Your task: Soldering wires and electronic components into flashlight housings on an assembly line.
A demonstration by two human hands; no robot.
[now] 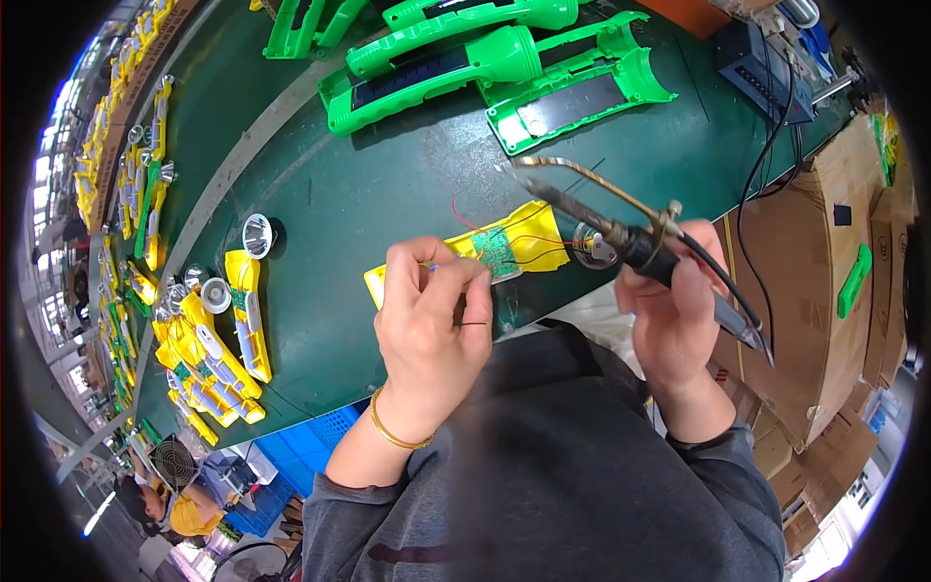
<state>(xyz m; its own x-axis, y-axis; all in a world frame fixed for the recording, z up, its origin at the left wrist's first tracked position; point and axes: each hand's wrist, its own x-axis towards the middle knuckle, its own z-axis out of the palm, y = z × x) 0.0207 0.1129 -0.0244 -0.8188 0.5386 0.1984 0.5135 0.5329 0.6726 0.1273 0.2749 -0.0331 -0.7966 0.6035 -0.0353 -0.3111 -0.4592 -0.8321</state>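
Fingers of the left hand point(424, 318) pinch what seems a dark wire point(473, 323); those of the right hand point(676, 315) wrap a soldering iron point(648, 254). Just beyond, the circuit board point(499, 254) lies on yellow casing point(537, 215): wiring judged in hand, steady tip placement called for next.

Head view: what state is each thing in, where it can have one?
Right hand: closed around the soldering iron.
Soldering iron: raised; whether hot cannot be told.
Left hand: pinched on what looks like a thin dark wire.
Yellow flashlight casing: open.
Circuit board: exposed, wires attached.
Green flashlight half-shell: open.
Yellow casings at left: clustered, battery cells exposed.
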